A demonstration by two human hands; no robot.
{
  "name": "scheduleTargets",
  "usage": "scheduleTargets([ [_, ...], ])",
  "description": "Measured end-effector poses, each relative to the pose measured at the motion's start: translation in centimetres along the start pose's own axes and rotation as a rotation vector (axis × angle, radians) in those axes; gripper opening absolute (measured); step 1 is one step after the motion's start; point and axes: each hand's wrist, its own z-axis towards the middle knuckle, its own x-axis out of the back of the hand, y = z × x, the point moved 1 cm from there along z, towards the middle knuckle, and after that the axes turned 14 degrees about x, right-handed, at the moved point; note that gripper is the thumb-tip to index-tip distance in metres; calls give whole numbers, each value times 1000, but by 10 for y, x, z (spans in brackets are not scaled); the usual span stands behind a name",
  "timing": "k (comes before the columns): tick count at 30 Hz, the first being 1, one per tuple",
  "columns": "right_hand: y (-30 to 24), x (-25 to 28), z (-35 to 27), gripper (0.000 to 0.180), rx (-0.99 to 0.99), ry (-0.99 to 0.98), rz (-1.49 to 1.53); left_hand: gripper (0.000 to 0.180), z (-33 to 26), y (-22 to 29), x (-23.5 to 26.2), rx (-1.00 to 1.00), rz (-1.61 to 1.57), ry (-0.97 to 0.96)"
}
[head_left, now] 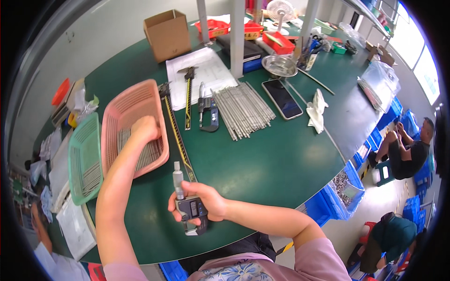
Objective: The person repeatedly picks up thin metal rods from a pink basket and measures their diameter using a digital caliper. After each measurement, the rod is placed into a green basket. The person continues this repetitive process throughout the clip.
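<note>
Silver-and-dark micrometer [190, 208], small display on body, slightly tilted over green counter [262, 173], right hand [212, 201] fingers gripping it; left hand [146, 129] inside pink basket [111, 122] with thin grey rods [149, 157], can't tell its fingers' state

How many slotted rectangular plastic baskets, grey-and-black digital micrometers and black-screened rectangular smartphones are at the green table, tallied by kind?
Slotted plastic baskets: 2 (pink basket, green basket)
Digital micrometers: 2 (held micrometer in the right hand, resting micrometer)
Black-screened smartphone: 1
Total: 5
</note>
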Motion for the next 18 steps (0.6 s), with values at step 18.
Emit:
scheduleTargets([
  [18, 6, -2, 6, 26, 267, 184, -445, 18, -164, -99, -22, -363, -2065, -406],
])
